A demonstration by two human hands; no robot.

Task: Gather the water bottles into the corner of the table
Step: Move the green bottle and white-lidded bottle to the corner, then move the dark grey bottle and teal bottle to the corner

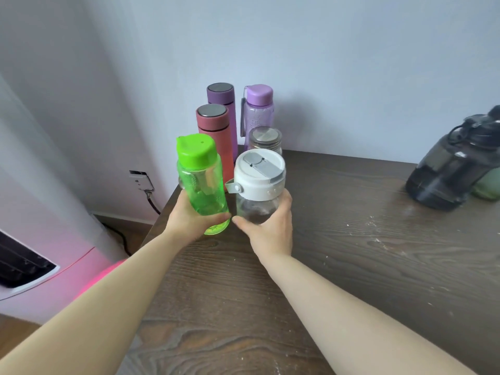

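My left hand (186, 220) grips the lower part of a clear green bottle (201, 180) with a green cap, upright at the table's left edge. Beside it, my right hand (267, 228) holds a clear bottle with a white lid (258, 182). Behind them in the far left corner stand a red flask (213, 128), a purple flask (223, 98), a lilac plastic bottle (258, 112) and a small glass jar with a metal lid (265, 139). A big dark jug (449, 169) stands far right by the wall.
The dark wooden table (338, 253) meets the wall at the back. A green object (487, 188) sits partly hidden behind the dark jug. Left of the table are a wall socket with a cable (142, 181) and a white and pink appliance (32, 266).
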